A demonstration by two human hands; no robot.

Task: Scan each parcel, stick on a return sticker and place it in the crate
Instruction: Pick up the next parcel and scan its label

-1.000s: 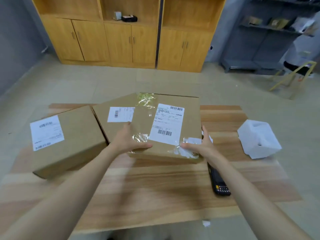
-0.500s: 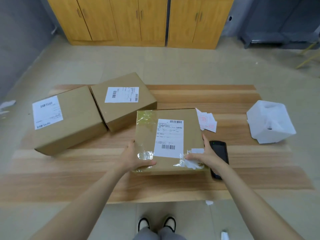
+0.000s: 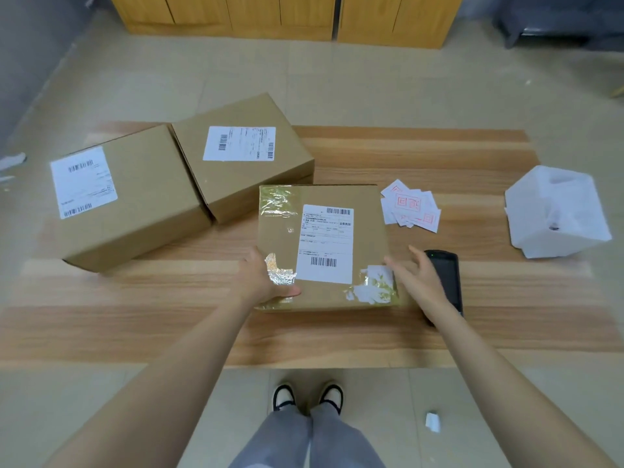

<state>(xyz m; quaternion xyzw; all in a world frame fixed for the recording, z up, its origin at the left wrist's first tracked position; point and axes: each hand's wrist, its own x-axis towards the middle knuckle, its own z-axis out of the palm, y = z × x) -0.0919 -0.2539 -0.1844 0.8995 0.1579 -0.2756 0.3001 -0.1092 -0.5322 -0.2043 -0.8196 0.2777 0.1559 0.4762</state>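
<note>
The parcel (image 3: pixel 368 238) is clasped by the left grip (image 3: pixel 266 282); the right grip (image 3: pixel 418 282) is held open. The scanner (image 3: pixel 446 275) beside the parcel may be fumbled if snatched.

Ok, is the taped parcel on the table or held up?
Down: taped parcel lies flat on the table, left hand gripping its near corner, right hand open.

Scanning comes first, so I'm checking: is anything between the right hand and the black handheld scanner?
Nothing visible. The right hand is open right beside the scanner, partly overlapping it in view. The taped parcel lies on the hand's other side, and the return stickers lie farther back, out of that path.
</note>
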